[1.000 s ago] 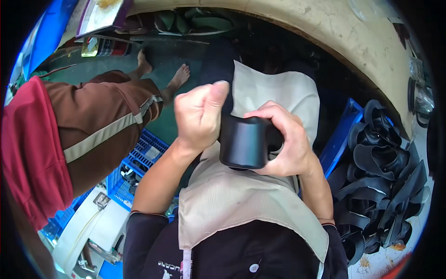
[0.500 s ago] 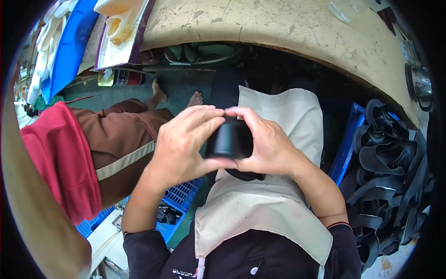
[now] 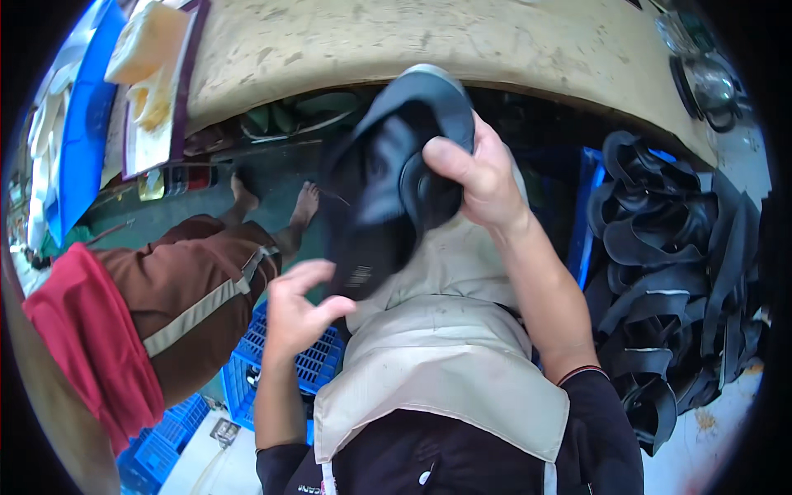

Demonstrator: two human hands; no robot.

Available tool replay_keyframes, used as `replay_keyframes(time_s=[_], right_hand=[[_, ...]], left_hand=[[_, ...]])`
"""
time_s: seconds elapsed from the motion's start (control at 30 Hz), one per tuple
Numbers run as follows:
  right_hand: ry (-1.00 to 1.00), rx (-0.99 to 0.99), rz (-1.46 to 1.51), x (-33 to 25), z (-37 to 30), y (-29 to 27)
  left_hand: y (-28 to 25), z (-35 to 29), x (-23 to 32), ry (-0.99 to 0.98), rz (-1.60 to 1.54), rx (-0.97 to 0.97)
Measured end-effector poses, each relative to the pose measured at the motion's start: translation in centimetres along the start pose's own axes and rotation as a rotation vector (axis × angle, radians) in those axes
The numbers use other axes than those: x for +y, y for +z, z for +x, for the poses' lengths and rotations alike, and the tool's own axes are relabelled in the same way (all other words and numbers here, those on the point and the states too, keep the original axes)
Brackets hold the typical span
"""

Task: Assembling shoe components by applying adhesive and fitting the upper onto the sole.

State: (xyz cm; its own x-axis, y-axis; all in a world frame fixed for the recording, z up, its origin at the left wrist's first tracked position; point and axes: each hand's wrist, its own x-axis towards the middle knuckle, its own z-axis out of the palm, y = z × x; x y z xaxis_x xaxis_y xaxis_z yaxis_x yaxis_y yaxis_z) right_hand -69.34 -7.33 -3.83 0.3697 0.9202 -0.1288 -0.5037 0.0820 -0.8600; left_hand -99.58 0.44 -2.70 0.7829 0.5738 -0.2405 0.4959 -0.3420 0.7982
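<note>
A black slip-on sandal [image 3: 379, 181] is held up over my lap, tilted, its toe end away from me and its heel end toward me. My right hand [image 3: 487, 177] is closed on its right side near the toe, thumb on top of the strap and fingers out of sight underneath. At the heel end my left hand [image 3: 301, 309] has its thumb and fingers apart, close beside the sandal's edge; whether it touches is hard to tell. The sandal's left side is blurred by motion. A pale apron [image 3: 445, 363] covers my lap beneath it.
A scuffed beige bench [image 3: 396, 41] curves ahead. A pile of black shoe uppers [image 3: 660, 247] lies at right, beside a blue crate [image 3: 587, 206]. A blue basket [image 3: 318, 355] stands low at left, near a seated person in brown trousers [image 3: 190, 297]. A blue tray [image 3: 82, 124] holds pale pieces.
Both hands cupped the black sandal end-on before. Now it is turned lengthwise, my right hand gripping near its toe, and my left hand has let go and moved down toward the heel.
</note>
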Motion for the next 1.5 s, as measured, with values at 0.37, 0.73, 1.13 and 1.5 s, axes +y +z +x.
replay_keyframes(time_s=[0.37, 0.73, 1.13, 1.5], right_hand=[[-0.046, -0.149, -0.844, 3.6, 0.2, 5.8], [-0.821, 0.158, -1.126, 8.0, -1.5, 1.9], [-0.884, 0.204, -1.161, 9.0, -5.9, 0.6], [0.170, -0.041, -0.058, 3.2, -8.0, 2.5]], left_hand=[[-0.4, 8.1, 0.1, 0.293, -0.268, 0.281], [4.7, 10.6, -1.4, 0.684, 0.144, 0.656], [7.4, 7.9, -0.9, 0.672, 0.241, 0.689], [4.5, 3.2, 4.4, 0.039, -0.619, 0.284]])
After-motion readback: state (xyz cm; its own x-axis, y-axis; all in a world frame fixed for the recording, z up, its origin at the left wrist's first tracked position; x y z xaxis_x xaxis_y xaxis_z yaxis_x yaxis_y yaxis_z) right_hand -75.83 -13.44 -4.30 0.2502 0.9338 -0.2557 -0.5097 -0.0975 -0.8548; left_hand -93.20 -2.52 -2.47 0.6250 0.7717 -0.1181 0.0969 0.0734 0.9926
